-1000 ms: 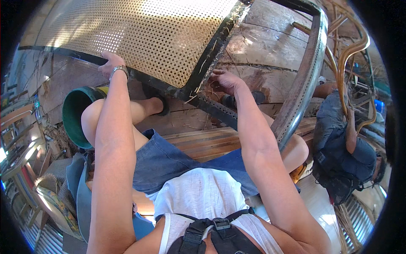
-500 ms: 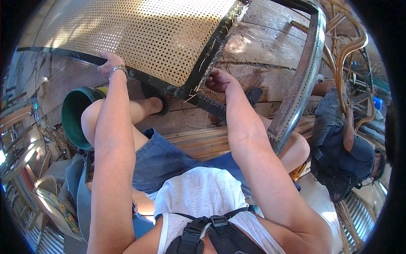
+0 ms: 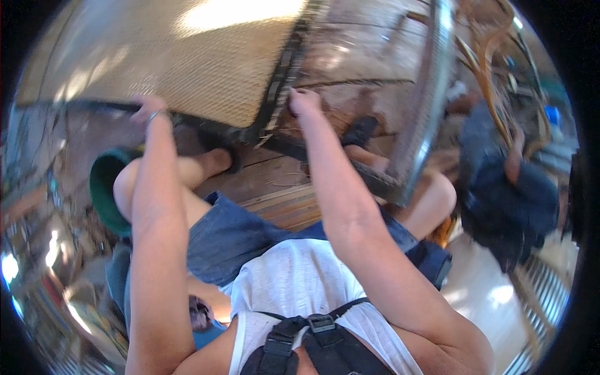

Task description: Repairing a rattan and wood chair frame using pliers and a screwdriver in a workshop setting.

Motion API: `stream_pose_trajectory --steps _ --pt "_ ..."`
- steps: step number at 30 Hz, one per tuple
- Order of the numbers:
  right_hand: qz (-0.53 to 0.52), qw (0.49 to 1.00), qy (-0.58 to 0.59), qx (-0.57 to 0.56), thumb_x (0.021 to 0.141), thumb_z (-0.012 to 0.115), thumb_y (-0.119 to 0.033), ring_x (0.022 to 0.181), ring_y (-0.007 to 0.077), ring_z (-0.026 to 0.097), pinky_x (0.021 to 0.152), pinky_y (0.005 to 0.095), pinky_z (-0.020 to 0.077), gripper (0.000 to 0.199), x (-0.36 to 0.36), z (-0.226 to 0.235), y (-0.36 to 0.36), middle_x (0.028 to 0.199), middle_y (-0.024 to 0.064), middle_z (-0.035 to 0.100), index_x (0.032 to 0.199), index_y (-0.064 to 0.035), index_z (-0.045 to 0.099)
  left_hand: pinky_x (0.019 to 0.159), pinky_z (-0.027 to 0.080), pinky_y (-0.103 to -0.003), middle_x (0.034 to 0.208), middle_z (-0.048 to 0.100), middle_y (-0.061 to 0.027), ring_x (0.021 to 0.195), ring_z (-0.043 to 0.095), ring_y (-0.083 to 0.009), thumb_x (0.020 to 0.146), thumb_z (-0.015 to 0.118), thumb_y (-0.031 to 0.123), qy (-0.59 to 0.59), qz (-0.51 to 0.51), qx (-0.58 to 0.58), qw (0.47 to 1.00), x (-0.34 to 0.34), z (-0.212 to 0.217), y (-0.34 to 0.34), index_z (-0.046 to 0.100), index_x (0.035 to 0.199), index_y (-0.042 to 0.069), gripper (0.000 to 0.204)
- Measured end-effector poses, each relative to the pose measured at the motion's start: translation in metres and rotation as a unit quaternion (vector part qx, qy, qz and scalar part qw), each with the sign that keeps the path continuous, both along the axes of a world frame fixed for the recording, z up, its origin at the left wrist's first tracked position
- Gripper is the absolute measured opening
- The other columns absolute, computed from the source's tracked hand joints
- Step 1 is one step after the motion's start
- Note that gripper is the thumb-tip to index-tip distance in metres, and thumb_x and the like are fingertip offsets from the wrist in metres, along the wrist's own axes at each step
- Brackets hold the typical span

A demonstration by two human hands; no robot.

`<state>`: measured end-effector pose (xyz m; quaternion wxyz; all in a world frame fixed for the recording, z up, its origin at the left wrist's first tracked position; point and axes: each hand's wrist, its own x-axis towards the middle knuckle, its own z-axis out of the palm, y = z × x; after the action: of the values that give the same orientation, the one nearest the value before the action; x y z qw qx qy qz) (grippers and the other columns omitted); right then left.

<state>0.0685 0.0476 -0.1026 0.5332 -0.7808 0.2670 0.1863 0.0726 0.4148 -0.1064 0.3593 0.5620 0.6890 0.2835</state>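
A large panel of woven cane webbing (image 3: 206,69) set in a dark frame (image 3: 280,72) lies tilted before me, blurred by motion. My left hand (image 3: 149,107), with a wristwatch, is closed on the near edge of that frame. Along its right side, close to the near corner, my right hand (image 3: 304,101) is closed against the frame's edge; some of its fingers are hidden. Frayed strands stick out around that corner. A dark curved bar with a row of small holes (image 3: 420,106) joins the piece at the right.
A green bucket (image 3: 107,187) stands beside my left knee. Wooden slats (image 3: 281,209) lie under my legs. Bent rattan poles (image 3: 484,69) rise at the right, beside another person in dark clothes (image 3: 509,187). Worn planks (image 3: 350,56) form the floor.
Both hands and the cane panel have shifted left in the view, and the curved bar with them. The holds look the same. The picture is blurrier now.
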Motion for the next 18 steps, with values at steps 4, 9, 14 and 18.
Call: stream_pose_trajectory --steps 4,9,14,18 --pt "0.066 0.96 -0.268 -0.057 0.095 0.065 -0.026 0.091 0.0362 0.069 0.083 0.0437 0.0538 0.023 -0.031 0.12 -0.039 0.099 0.0187 0.073 0.1 -0.0056 0.075 0.091 0.056 -0.049 0.139 0.058 -0.0223 0.115 0.064 -0.0387 0.092 0.061 0.052 -0.144 -0.105 -0.148 0.973 0.004 0.0 -0.116 0.042 0.145 -0.002 0.079" --pt "0.113 0.868 -0.47 -0.114 0.099 0.068 -0.018 0.076 0.0099 0.065 0.071 0.0239 0.0527 0.016 -0.123 0.298 -0.18 0.092 0.0068 0.074 0.111 -0.0086 0.073 0.093 0.055 -0.05 0.14 0.058 -0.0212 0.117 0.063 -0.0388 0.092 0.059 0.054 -0.11 -0.188 -0.202 0.955 -0.016 -0.027 -0.172 0.041 0.147 -0.001 0.079" --pt "-0.155 0.898 -0.31 -0.269 0.101 0.065 -0.031 0.082 0.0105 0.067 0.074 0.0304 0.0558 0.026 -0.259 0.305 -0.366 0.091 0.0051 0.073 0.11 -0.0087 0.074 0.094 0.055 -0.05 0.141 0.057 -0.0202 0.119 0.061 -0.0388 0.093 0.056 0.055 -0.091 -0.238 -0.227 0.94 -0.016 -0.038 -0.189 0.039 0.148 0.0 0.079" --pt "-0.186 0.917 -0.055 -0.349 0.1 0.062 -0.028 0.085 0.0277 0.07 0.079 0.0392 0.0542 0.029 -0.363 0.251 -0.392 0.091 0.0172 0.072 0.104 -0.0007 0.069 0.095 0.054 -0.05 0.142 0.057 -0.0193 0.12 0.06 -0.0389 0.094 0.054 0.056 -0.084 -0.239 -0.214 0.943 -0.01 -0.023 -0.164 0.038 0.15 0.001 0.08"
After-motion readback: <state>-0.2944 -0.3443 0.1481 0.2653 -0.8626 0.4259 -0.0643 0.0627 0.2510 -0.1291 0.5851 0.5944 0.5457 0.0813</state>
